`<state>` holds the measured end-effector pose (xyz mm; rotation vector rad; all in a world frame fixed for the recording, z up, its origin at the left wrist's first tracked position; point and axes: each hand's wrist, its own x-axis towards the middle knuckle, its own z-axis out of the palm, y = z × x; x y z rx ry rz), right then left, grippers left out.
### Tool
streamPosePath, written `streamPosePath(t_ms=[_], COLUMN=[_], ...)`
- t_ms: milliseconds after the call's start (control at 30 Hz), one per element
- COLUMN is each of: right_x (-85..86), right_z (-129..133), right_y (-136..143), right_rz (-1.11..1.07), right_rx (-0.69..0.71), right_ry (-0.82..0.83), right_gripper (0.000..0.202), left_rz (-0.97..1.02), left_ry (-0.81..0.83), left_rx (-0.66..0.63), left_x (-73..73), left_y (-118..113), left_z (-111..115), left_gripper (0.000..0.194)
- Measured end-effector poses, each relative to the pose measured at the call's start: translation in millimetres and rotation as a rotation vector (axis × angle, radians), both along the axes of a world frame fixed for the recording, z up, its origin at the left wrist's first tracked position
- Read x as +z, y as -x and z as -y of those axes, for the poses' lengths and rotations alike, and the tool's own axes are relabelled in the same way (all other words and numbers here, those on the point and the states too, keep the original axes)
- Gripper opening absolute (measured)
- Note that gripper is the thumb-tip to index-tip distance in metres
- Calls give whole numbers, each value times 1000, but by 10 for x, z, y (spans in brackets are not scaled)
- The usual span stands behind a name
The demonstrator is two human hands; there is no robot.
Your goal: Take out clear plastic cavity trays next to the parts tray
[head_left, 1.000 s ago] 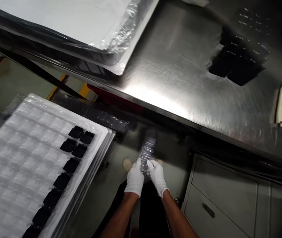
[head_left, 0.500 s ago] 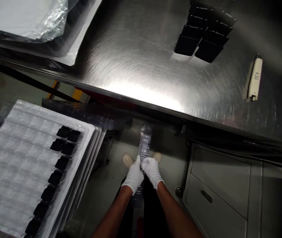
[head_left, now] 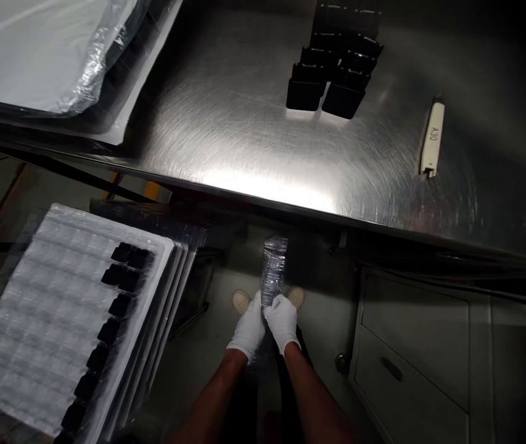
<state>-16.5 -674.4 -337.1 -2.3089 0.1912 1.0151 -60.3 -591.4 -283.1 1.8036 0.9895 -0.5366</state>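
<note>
White-gloved left hand [head_left: 248,327] and right hand [head_left: 282,320] are both closing tightly round a clear plastic strip [head_left: 274,271], holding it upright below the steel table [head_left: 244,123] edge; its lower end is disappearing between the forearms, blurred

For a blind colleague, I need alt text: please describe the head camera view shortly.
Two white-gloved hands, left hand and right hand, grip a clear plastic strip upright below the steel table. On the table lie stacked black trays and a beige tag; lower left, a clear compartment tray holds a column of black parts.
</note>
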Motion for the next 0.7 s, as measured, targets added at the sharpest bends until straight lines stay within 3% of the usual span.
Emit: streamPosePath(t_ms=[233,300,433,533,633,700], right_x=[-170,-259,-305,-134,162,354], right_z=[900,955,909,1250,1774,2014], right_y=[-223,-226,-327,-665,-1024,-1152], right_rz=[-80,-57,67,134,154,162], right_rx=[-146,-182,-206,-208,-176,-133], right_ry=[236,263,289,377,459,472], right_gripper=[32,31,22,21,18,22], left_rz=[-179,-179,-151,-188,-213,-192], left_ry=[-290,-269,-192,-280,-376,-390], left_rx=[188,165,71,63,42,3], left_x=[-75,-144,-286,-222,-31,92], left_y=[414,440,288,205,244,297], left_z=[-822,-850,-659,-796,-1046,-1077], left_gripper=[32,31,26,25,27,29])
